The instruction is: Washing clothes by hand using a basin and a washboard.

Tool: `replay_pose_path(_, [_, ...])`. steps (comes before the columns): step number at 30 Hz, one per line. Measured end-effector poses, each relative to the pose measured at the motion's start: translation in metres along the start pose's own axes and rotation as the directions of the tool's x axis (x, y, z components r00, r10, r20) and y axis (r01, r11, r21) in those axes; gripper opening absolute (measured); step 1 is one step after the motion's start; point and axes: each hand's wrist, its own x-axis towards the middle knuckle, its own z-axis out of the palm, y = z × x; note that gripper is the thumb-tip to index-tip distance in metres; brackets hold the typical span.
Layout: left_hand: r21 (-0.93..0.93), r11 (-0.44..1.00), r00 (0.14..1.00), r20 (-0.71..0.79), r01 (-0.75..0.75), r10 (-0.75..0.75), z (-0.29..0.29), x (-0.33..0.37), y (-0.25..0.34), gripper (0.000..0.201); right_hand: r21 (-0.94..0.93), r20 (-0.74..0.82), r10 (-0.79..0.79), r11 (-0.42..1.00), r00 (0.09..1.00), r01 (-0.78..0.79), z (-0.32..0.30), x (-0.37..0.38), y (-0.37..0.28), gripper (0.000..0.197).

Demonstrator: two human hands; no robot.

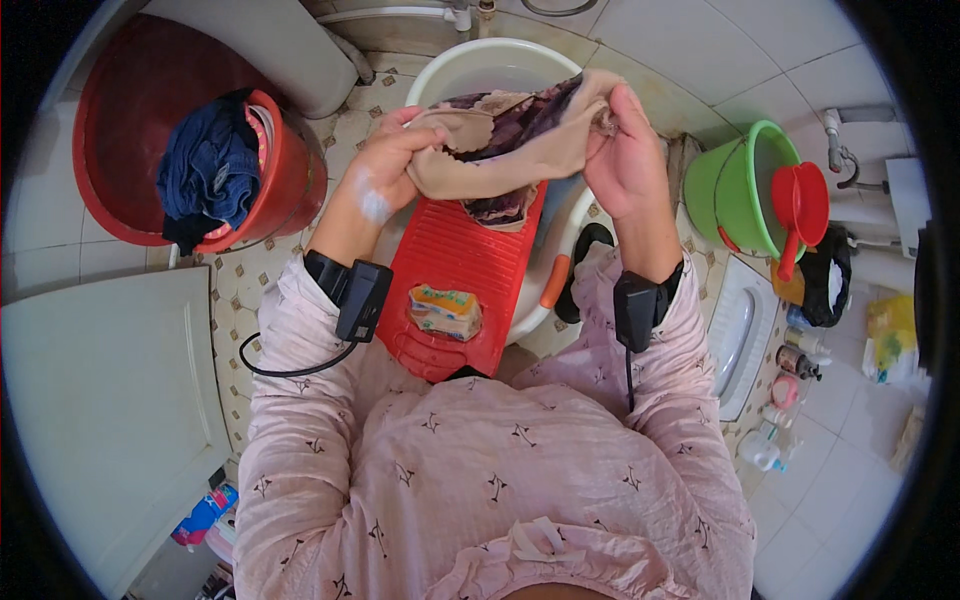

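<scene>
"What's closest to us?"
"The pink shirt (500, 450), with its dark sprig print."

"And the hands?"
"Both grasp the cloth (515, 170): the left hand (388, 160) pinches one end, thumb on top, and the right hand (625, 160) grips the other. It's beige with dark purple, spread between them above the red board (460, 260)."

"Does it touch the board?"
"A patterned part hangs toward the ridges; I can't tell whether it touches."

"What's on the board?"
"A small printed pack (446, 312), near the lower end. The board lies partly across the pale tub (490, 52)."

"Further out?"
"On the left, a red bucket (290, 185) with jeans (205, 165) bunched at its rim. On the right, a green bucket (712, 195) with a red dipper (800, 205) at its edge, and just below that a white squat toilet (742, 330) set in the floor (240, 330)."
</scene>
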Motion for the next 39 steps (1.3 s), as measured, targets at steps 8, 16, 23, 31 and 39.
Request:
replay_pose_path(8, [0.679, 0.734, 0.998, -0.031, -0.014, 0.048, 0.003, -0.005, -0.006, 0.027, 0.191, 0.271, -0.027, 0.981, 0.962, -0.026, -0.017, 0.007, -0.008, 0.03])
replay_pose_path(16, [-0.098, 0.993, 0.996, 0.076, 0.059, -0.052, 0.012, -0.009, 0.006, 0.046, 0.128, -0.056, 0.033, 0.991, 0.998, -0.026, -0.01, 0.004, -0.003, 0.025])
replay_pose_path(23, [-0.253, 0.95, 0.939, 0.33, 0.185, -0.095, 0.026, -0.019, 0.006, 0.051, 0.027, 0.021, 0.034, 0.999, 0.999, -0.034, -0.009, 0.002, -0.006, 0.031])
replay_pose_path(31, [0.449, 0.893, 0.982, 0.164, 0.01, -0.093, 0.017, -0.018, -0.019, 0.038, 0.489, 0.37, 0.094, 0.826, 0.924, -0.28, -0.019, 0.005, -0.016, 0.039])
replay_pose_path(39, [-0.38, 0.924, 0.948, 0.304, 0.032, 0.092, 0.03, 0.001, 0.011, 0.048, 0.326, 0.099, -0.057, 0.945, 0.993, 0.022, -0.014, 0.016, -0.027, 0.039])
